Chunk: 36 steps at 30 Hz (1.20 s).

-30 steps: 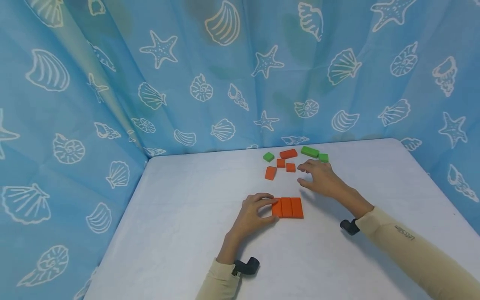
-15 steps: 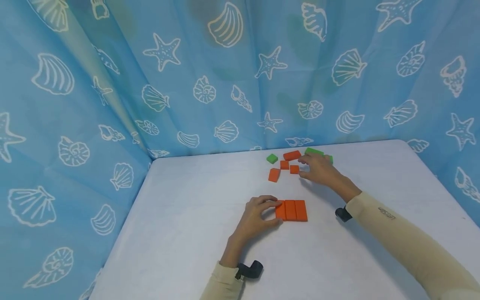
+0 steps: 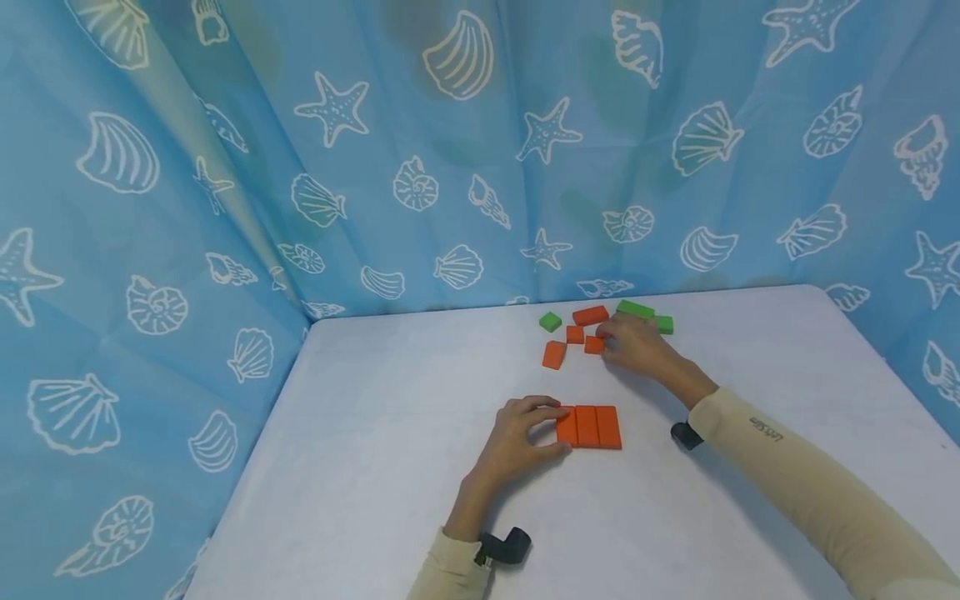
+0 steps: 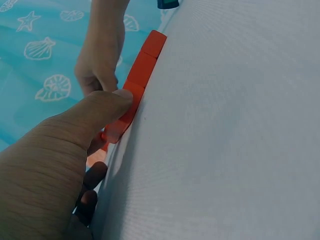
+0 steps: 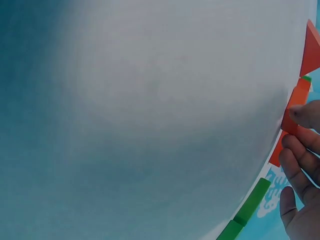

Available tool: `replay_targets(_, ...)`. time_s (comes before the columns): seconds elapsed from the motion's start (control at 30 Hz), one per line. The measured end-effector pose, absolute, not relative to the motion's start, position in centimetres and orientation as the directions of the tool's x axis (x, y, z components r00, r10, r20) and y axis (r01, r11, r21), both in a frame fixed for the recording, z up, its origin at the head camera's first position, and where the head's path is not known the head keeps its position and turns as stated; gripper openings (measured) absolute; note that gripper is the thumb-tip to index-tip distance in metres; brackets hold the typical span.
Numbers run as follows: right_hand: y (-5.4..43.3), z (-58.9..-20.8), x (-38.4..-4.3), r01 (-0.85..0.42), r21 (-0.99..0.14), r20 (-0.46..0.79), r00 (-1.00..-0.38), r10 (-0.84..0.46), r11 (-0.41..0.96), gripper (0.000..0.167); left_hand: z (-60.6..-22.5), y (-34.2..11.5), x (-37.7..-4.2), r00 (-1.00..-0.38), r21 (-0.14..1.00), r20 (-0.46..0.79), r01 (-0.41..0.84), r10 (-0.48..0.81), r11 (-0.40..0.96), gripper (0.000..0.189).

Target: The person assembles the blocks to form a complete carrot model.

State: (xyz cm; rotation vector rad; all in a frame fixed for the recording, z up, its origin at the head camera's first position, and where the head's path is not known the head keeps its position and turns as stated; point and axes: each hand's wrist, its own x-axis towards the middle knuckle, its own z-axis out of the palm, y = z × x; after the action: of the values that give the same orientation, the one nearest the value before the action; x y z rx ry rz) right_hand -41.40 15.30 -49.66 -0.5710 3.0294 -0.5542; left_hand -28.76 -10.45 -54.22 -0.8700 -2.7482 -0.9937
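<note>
Three orange blocks (image 3: 597,427) lie side by side in a flat row on the white table. My left hand (image 3: 516,439) grips the leftmost block of the row between thumb and fingers; in the left wrist view the thumb rests along the edge of that block (image 4: 131,111). Farther back, my right hand (image 3: 639,344) pinches a small square orange block (image 3: 593,345). The right wrist view shows the thumb against the near face of this block (image 5: 296,97), with the fingers curled behind it.
Near the right hand lie another small orange block (image 3: 574,334), a slanted orange block (image 3: 554,355) and a longer orange block (image 3: 590,315). Green blocks (image 3: 635,309) lie at the table's back edge. A blue shell-patterned curtain (image 3: 450,167) hangs behind the white table (image 3: 390,400).
My right hand has moved slightly left to the small orange block and closed its thumb and fingers on it. The left hand stays at the row; the whole view has shifted a little.
</note>
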Motion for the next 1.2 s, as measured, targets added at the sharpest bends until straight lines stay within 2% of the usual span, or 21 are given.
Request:
replay_targets(0.13, 15.2, -49.7, -41.2, -0.361, -0.352, 0.072, -0.93, -0.36, 0.863, 0.032, -54.2, -10.4, -28.7, -0.842, 0.562, 0.256, 0.529, 0.474, 0.636, 0.047)
replay_targets(0.53, 15.9, -48.8, -39.2, -0.336, -0.43, 0.092, -0.94, -0.33, 0.838, 0.033, -54.0, -10.2, -28.5, -0.843, 0.56, 0.247, 0.527, 0.478, 0.639, 0.046)
replay_targets(1.2, 15.9, -46.8, -31.4, -0.447, -0.456, 0.17, -0.892, -0.418, 0.77, 0.029, -54.0, -10.2, -28.6, -0.848, 0.559, 0.242, 0.519, 0.471, 0.647, 0.046)
